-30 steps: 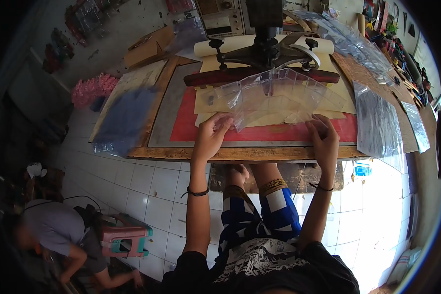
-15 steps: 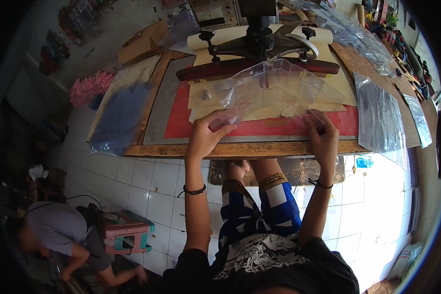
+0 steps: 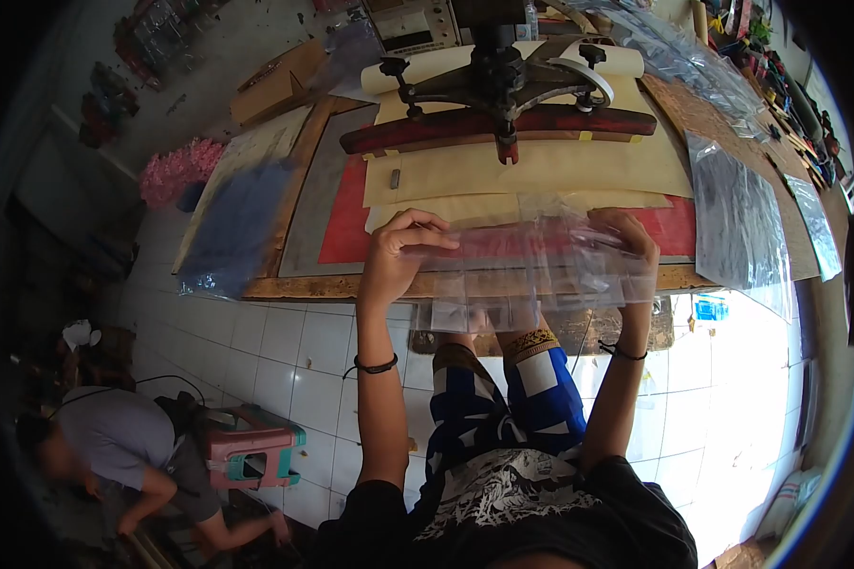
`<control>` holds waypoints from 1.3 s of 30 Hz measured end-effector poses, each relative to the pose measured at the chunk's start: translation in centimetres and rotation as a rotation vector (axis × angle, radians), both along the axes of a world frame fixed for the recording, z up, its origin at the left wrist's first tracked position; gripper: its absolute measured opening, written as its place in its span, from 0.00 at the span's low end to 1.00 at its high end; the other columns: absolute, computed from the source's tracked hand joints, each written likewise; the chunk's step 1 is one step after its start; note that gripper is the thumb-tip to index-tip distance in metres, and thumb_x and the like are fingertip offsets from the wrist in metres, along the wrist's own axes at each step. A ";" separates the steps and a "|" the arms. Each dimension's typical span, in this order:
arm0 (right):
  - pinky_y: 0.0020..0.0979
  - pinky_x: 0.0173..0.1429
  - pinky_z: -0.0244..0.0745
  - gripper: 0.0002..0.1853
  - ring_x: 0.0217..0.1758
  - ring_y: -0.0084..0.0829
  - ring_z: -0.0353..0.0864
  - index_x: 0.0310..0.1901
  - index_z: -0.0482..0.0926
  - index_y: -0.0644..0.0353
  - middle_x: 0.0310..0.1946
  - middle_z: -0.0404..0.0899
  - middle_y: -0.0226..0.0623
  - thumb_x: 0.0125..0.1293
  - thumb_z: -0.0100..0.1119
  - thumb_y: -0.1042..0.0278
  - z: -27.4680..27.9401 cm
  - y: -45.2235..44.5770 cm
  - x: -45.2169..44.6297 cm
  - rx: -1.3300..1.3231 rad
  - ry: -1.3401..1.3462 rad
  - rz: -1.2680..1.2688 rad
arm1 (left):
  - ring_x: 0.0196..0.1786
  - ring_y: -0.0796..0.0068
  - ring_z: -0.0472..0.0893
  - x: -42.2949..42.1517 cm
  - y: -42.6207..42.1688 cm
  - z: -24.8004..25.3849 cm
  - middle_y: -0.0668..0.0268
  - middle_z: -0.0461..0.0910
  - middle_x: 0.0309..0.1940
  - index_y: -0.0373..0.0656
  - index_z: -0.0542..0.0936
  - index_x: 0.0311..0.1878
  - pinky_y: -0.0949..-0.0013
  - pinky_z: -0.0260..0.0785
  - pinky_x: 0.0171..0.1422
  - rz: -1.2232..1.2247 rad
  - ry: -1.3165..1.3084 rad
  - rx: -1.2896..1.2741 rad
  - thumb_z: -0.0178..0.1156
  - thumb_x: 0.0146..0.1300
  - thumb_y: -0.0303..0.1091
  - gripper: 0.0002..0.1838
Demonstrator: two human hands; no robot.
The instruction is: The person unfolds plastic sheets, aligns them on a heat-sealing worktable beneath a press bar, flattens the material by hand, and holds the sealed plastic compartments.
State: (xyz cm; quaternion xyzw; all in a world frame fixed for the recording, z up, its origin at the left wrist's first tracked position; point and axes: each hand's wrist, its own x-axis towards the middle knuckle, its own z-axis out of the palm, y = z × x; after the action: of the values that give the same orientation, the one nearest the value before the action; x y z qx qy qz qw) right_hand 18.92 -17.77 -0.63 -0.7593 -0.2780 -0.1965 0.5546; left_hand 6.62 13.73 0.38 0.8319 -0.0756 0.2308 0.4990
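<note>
A clear plastic sheet (image 3: 489, 284) with seams that form pocket-like squares stretches between my hands, over the near table edge. My left hand (image 3: 397, 254) is closed on its left end, with thumb and fingers pinching. At the other end my right hand (image 3: 634, 242) grips the sheet, its fingertips partly hidden by plastic. The lower part of the sheet hangs past the edge above my knees. Beyond it stands a press with a dark red bar (image 3: 399, 135) over cream paper (image 3: 579, 171). A red mat (image 3: 346, 228) lies under the paper.
Bluish plastic sheets (image 3: 232, 218) lie at the left, and clear sheets (image 3: 740, 209) overhang at the right. A small grey piece (image 3: 395, 178) rests on the paper. Another person (image 3: 123, 436) bends beside a pink and green stool (image 3: 256, 450) at lower left.
The plastic sheet has come back from under the press bar toward me and now hangs over the table edge. Both hands remain on it, with their fingers turned inward.
</note>
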 end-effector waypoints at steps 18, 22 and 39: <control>0.36 0.60 0.81 0.23 0.58 0.40 0.85 0.50 0.89 0.60 0.54 0.87 0.40 0.49 0.67 0.83 1.1 0.0 -0.5 -0.083 0.039 0.037 | 0.47 0.71 0.87 0.1 0.1 0.0 0.62 0.89 0.42 0.35 0.86 0.46 0.69 0.78 0.58 0.097 0.026 0.061 0.66 0.61 0.14 0.11; 0.32 0.51 0.81 0.15 0.43 0.34 0.88 0.49 0.88 0.62 0.42 0.89 0.41 0.59 0.69 0.74 0.9 0.1 -0.9 -0.037 0.138 0.032 | 0.40 0.76 0.87 -0.2 -0.6 0.3 0.64 0.88 0.33 0.33 0.84 0.42 0.71 0.76 0.53 0.114 0.125 -0.144 0.63 0.73 0.26 0.06; 0.24 0.40 0.79 0.15 0.35 0.21 0.87 0.55 0.84 0.64 0.33 0.91 0.39 0.71 0.72 0.66 1.1 0.2 -1.2 0.026 0.273 0.031 | 0.37 0.82 0.84 -0.2 -0.2 0.1 0.66 0.87 0.32 0.33 0.87 0.41 0.75 0.76 0.46 0.108 0.095 -0.195 0.70 0.72 0.35 0.12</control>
State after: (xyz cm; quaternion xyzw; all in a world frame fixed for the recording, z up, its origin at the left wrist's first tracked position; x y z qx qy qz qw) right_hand 17.72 -17.55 0.51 -0.7674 -0.2093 -0.0865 0.5999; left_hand 6.47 13.51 0.50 0.7921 0.0160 0.2239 0.5676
